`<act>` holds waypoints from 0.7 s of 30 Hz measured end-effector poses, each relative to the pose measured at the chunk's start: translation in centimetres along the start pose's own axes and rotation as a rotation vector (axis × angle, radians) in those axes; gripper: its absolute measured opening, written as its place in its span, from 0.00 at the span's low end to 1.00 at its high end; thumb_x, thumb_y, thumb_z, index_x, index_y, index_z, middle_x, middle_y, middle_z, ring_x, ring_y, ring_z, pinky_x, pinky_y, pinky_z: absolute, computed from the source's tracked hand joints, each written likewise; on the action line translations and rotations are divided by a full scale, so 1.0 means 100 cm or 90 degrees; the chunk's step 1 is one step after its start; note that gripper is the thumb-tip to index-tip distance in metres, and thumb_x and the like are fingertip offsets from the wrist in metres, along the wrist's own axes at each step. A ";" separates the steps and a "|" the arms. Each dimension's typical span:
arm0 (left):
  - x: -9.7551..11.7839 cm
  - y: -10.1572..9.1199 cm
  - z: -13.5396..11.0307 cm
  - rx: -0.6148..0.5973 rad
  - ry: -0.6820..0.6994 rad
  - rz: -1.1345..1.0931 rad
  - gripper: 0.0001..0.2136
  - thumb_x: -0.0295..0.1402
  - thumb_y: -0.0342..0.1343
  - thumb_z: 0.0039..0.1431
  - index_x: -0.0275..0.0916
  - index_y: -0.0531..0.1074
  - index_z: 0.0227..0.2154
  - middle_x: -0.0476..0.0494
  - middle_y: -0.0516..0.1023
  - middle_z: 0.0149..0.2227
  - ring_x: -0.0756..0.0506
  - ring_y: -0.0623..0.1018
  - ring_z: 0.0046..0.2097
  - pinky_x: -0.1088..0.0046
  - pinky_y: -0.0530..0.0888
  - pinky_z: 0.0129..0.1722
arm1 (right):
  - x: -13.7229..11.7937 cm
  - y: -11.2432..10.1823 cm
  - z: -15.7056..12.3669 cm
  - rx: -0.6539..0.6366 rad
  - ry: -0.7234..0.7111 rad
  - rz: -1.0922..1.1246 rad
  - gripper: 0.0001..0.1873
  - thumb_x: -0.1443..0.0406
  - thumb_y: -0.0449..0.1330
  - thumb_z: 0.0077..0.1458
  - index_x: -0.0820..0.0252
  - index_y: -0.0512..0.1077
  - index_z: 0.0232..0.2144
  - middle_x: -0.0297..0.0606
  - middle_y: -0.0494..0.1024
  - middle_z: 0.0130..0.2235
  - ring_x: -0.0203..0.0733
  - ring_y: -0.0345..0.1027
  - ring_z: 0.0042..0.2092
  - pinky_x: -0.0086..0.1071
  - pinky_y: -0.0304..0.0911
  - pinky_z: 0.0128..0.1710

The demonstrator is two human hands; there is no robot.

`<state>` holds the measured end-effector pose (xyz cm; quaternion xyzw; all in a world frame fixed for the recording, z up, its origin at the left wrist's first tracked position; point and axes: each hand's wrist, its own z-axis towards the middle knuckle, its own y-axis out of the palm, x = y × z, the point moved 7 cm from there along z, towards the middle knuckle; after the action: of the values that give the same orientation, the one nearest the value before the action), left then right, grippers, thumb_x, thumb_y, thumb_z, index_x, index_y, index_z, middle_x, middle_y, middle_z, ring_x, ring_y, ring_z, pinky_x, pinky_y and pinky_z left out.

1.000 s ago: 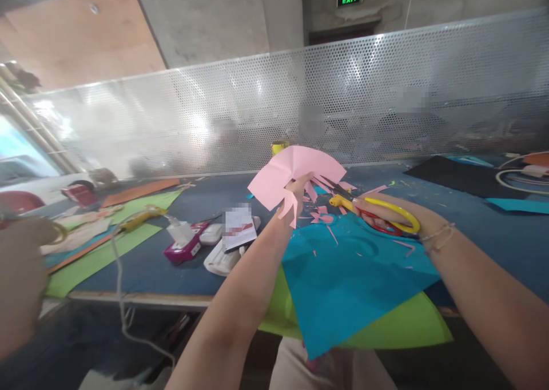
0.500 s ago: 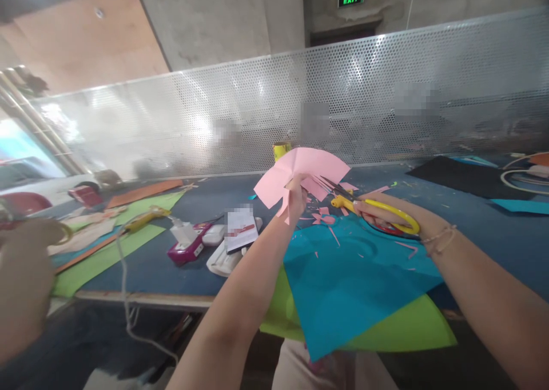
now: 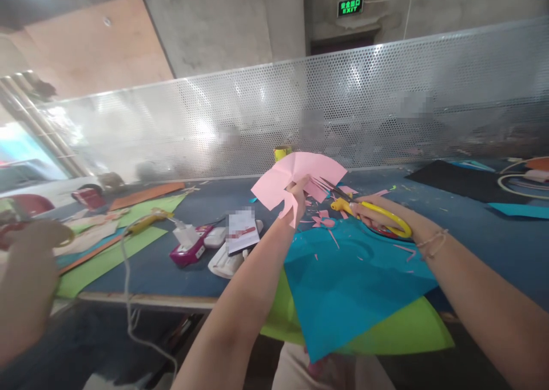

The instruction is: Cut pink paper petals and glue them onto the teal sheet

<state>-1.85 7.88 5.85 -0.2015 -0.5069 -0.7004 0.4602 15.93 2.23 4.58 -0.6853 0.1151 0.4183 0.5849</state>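
My left hand is closed on a fan-shaped sheet of pink paper, raised above the table, with a slit and a curled strip at its lower side. In my right hand is a pair of scissors with yellow handles. Its dark blades point left and meet the right part of the pink paper, near narrow cut strips. Below my hands lies a blue sheet over a lime-green sheet. Pink scraps are scattered on and behind the blue sheet.
To the left are a phone, a purple power strip and a yellow glue gun with a white cord. Another person's arm reaches in at far left. Black sheet lies right; a perforated metal screen stands behind.
The scissors and my right hand have shifted slightly left against the pink paper. The strip hanging from the paper has turned a little. The whole view has tipped slightly upward.
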 end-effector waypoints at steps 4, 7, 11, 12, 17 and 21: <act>-0.001 -0.005 0.002 0.017 -0.010 0.008 0.19 0.35 0.63 0.37 0.37 0.71 0.37 0.40 0.76 0.39 0.39 0.73 0.47 0.66 0.71 0.40 | 0.005 -0.002 0.003 0.010 0.028 -0.004 0.21 0.48 0.47 0.53 0.60 0.62 0.27 0.28 0.63 0.17 0.28 0.52 0.13 0.23 0.51 0.13; -0.002 -0.005 0.004 0.019 -0.010 0.004 0.21 0.35 0.63 0.37 0.36 0.70 0.38 0.38 0.75 0.41 0.37 0.72 0.48 0.64 0.71 0.41 | 0.003 0.000 0.003 -0.004 0.018 -0.001 0.20 0.49 0.47 0.54 0.60 0.64 0.29 0.28 0.63 0.17 0.27 0.52 0.14 0.23 0.51 0.12; -0.005 -0.005 0.008 0.006 -0.005 -0.002 0.21 0.34 0.63 0.39 0.37 0.70 0.40 0.37 0.75 0.43 0.37 0.70 0.49 0.62 0.69 0.44 | 0.003 0.002 0.002 -0.026 0.009 0.022 0.22 0.47 0.46 0.54 0.60 0.64 0.31 0.27 0.62 0.18 0.26 0.52 0.14 0.22 0.50 0.12; -0.006 -0.005 0.008 0.004 -0.002 -0.001 0.20 0.33 0.62 0.40 0.37 0.70 0.40 0.37 0.75 0.43 0.37 0.71 0.49 0.61 0.69 0.44 | 0.004 0.002 0.001 -0.026 0.016 0.032 0.22 0.47 0.45 0.54 0.59 0.64 0.30 0.27 0.62 0.18 0.26 0.51 0.14 0.21 0.50 0.12; -0.010 -0.006 0.011 -0.010 0.002 0.024 0.19 0.34 0.61 0.41 0.37 0.71 0.40 0.38 0.75 0.43 0.39 0.73 0.46 0.62 0.70 0.43 | 0.004 0.003 -0.001 -0.018 0.018 0.077 0.24 0.45 0.44 0.53 0.59 0.62 0.28 0.26 0.59 0.17 0.26 0.50 0.14 0.21 0.47 0.12; -0.013 -0.008 0.012 -0.018 0.019 0.027 0.20 0.34 0.62 0.40 0.37 0.71 0.40 0.40 0.76 0.42 0.40 0.73 0.47 0.63 0.69 0.46 | 0.004 0.006 -0.003 -0.030 0.027 0.106 0.25 0.45 0.45 0.53 0.59 0.64 0.30 0.27 0.60 0.19 0.25 0.50 0.15 0.20 0.48 0.14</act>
<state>-2.08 9.56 4.96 -0.2083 -0.4858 -0.7003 0.4798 15.90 1.95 3.84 -0.6958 0.1738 0.4534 0.5292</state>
